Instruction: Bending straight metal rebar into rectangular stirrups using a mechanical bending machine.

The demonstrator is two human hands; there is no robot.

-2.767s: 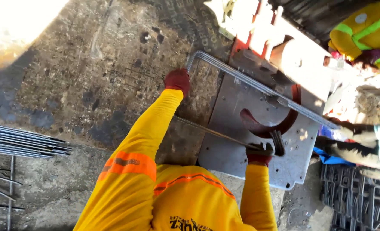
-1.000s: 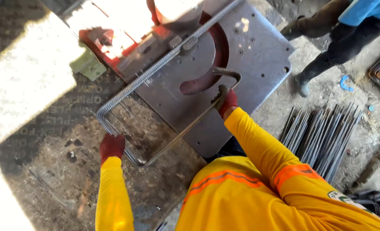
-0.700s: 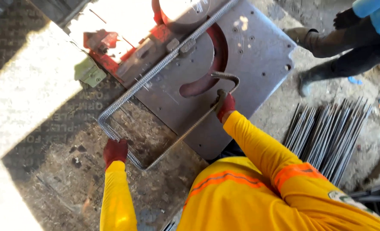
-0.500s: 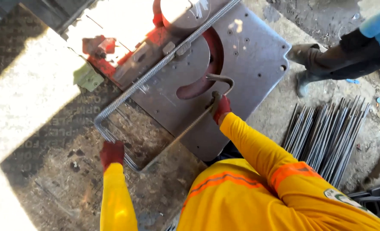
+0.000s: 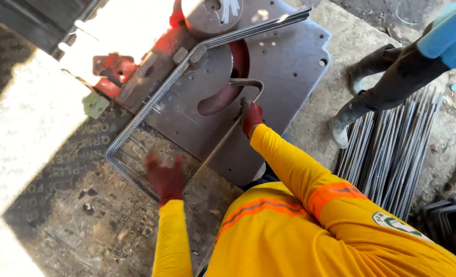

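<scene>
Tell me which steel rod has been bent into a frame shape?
The ribbed rod lying on the grey machine plate, gripped by the right hand. It turns in square corners; the rods in the bundle on the ground are all straight.

left hand [image 5: 165, 177] lifted off bent rebar [image 5: 135, 120], fingers spread

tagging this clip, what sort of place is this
Likely a construction-site rebar bending yard: a steel bending table holds a bent rebar, a bundle of straight bars lies on rough concrete.
</scene>
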